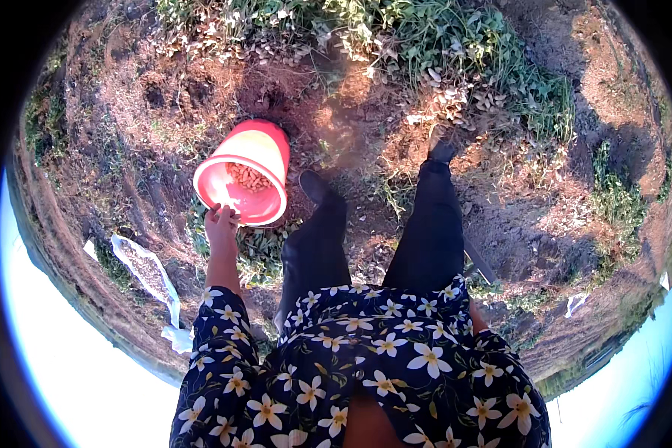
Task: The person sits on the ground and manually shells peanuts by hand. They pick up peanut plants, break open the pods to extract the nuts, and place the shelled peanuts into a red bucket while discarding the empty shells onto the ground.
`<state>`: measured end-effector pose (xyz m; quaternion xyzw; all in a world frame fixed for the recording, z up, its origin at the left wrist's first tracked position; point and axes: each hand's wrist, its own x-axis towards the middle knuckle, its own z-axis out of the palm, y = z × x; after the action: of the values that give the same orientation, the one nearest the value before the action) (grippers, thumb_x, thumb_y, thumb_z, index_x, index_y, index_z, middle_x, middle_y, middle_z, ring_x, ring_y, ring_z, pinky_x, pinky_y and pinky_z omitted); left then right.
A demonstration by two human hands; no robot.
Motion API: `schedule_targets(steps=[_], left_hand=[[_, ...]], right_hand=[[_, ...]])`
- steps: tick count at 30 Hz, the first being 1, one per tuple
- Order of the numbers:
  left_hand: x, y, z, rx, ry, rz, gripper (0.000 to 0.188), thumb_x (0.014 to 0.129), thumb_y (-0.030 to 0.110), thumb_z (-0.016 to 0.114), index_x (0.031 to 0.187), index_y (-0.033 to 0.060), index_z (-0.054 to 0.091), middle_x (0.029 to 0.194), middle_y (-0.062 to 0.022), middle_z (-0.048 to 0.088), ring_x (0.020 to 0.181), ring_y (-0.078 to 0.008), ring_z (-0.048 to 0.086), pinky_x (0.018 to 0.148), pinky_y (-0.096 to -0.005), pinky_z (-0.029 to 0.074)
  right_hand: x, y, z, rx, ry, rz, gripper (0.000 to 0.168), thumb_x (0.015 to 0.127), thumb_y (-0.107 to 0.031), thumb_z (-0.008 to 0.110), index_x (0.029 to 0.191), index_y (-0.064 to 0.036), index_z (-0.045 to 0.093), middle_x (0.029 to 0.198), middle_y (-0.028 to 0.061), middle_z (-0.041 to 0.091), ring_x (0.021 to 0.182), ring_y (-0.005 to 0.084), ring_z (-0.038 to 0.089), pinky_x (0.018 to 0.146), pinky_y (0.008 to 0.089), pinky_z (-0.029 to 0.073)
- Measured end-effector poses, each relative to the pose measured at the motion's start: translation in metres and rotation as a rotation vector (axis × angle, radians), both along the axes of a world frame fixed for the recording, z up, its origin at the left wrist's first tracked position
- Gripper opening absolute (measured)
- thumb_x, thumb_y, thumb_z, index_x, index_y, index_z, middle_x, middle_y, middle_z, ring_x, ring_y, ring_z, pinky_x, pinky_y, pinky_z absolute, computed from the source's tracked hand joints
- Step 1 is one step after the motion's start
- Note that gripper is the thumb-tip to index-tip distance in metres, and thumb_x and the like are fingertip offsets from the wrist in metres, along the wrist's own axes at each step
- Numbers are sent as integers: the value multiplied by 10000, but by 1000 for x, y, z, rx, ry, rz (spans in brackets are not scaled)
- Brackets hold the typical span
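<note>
My left hand grips the near rim of a red plastic bucket, fingers over its edge. The bucket leans with its mouth towards me, and peanuts in their shells lie in the bottom. My right hand is out of view; only a bit of that forearm shows beside the flowered shirt. Beyond my feet, uprooted peanut plants lie in a long heap, with clusters of pods at their roots.
To the left on the soil lies a long white plastic sack, open, with small things inside. A flat, bar-like object is beside my right leg. A white scrap lies further right. Low weeds grow at the right.
</note>
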<state>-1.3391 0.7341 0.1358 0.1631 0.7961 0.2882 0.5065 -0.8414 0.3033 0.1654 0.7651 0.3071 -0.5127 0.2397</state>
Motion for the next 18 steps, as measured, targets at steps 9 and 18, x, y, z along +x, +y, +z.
schedule_targets(steps=[9,18], left_hand=[[79,-47,-52,-328,95,-691,459,870,219,656,1223,-27,496,837,-73,642,739,-120,616,675,-248,483],[123,-42,-76,-539,37,-732,377,888,171,616,1199,-15,512,888,-66,625,747,-120,620,670,-245,499]], right_hand=[[56,62,-118,11,35,64,312,838,-305,582,1068,-95,604,897,153,667,886,370,626,783,451,488],[58,88,-199,123,15,12,346,835,-312,592,1114,-107,589,933,135,671,907,357,628,793,441,492]])
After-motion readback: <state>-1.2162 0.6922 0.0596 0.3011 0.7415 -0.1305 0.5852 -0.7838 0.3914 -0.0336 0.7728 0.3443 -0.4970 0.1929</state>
